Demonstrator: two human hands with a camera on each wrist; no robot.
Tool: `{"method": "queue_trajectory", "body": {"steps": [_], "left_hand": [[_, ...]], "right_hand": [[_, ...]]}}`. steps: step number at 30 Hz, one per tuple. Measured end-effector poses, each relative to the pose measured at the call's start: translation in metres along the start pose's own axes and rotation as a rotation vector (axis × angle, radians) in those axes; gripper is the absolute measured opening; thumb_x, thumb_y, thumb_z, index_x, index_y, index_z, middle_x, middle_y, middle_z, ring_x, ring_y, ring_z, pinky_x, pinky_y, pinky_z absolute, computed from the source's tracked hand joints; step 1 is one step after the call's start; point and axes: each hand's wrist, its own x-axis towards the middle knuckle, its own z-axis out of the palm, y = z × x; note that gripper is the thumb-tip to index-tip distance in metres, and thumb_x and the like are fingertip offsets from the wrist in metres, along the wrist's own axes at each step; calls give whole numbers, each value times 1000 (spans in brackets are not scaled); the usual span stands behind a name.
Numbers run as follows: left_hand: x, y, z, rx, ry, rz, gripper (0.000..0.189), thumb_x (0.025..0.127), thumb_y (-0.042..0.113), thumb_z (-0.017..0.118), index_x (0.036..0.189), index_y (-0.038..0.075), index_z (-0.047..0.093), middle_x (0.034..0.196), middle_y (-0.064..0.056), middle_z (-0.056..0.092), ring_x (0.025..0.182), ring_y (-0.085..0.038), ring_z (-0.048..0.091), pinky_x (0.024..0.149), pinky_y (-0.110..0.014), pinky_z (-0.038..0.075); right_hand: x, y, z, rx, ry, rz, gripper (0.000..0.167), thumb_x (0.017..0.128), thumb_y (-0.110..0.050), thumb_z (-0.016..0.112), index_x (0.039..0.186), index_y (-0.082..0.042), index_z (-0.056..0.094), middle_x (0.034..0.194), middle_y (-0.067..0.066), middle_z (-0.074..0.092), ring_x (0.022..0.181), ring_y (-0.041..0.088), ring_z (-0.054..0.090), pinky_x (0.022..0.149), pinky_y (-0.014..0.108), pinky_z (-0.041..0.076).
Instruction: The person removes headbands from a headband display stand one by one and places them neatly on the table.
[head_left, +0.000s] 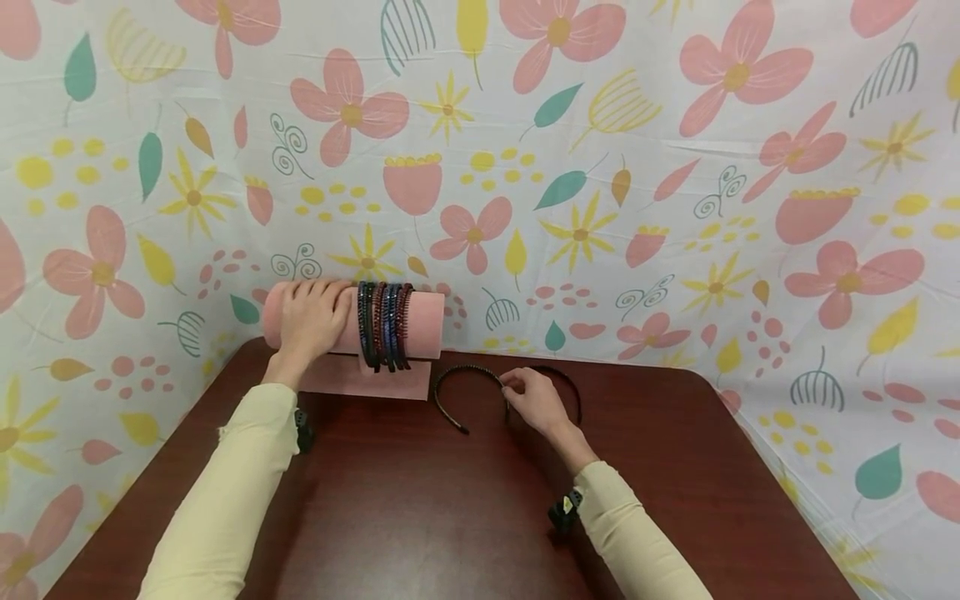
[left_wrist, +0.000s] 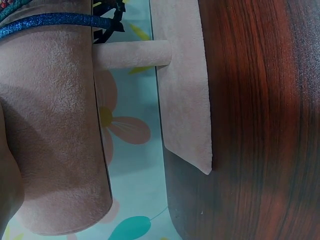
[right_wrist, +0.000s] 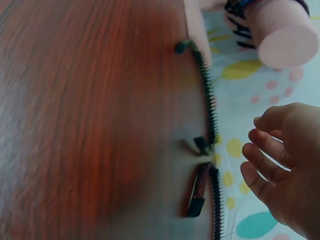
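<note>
A pink plush headband stand, a thick horizontal roll on a flat base, stands at the back left. My left hand holds the roll near its left end, fingers bent over its top. Several dark beaded and glittery headbands hang side by side round the roll, right of that hand. My right hand hovers at two loose headbands, its fingers loosely bent with nothing between them in the right wrist view. One loose headband has a toothed edge; a darker headband is partly hidden behind the hand.
The dark reddish wooden table has rounded back corners. Close behind it hangs a white cloth printed with flowers and leaves. Each wrist carries a small black camera, such as the right wrist camera.
</note>
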Motion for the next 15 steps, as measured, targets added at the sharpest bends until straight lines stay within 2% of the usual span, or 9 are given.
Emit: {"method": "queue_trajectory", "body": {"steps": [5, 10, 15], "left_hand": [[0, 0, 1, -3, 3, 1, 47, 105, 45, 36, 127, 15, 66, 132, -11, 63, 126, -35, 51, 111, -54, 27], [0, -1, 2, -4, 8, 1, 46, 105, 43, 36, 128, 15, 66, 132, -11, 63, 126, -35, 51, 112, -54, 26], [0, -1, 1, -5, 9, 2, 45, 105, 43, 38, 127, 16, 66, 132, -10, 63, 126, -35, 51, 112, -54, 27]], "right_hand": [[-1, -15, -1, 15, -2, -42, 21, 97, -19, 63, 115, -12, 70, 110, 4, 68, 96, 22, 66, 78, 40, 55], [0, -29, 0, 15, 1, -86, 16, 96, -20, 64, 111, -19, 71, 110, 1, 70, 98, 20, 67, 82, 40, 55], [3, -41, 2, 34, 0, -128, 16, 96, -20, 65, 111, -19, 71, 107, 0, 71, 94, 17, 67, 79, 37, 55]]}}
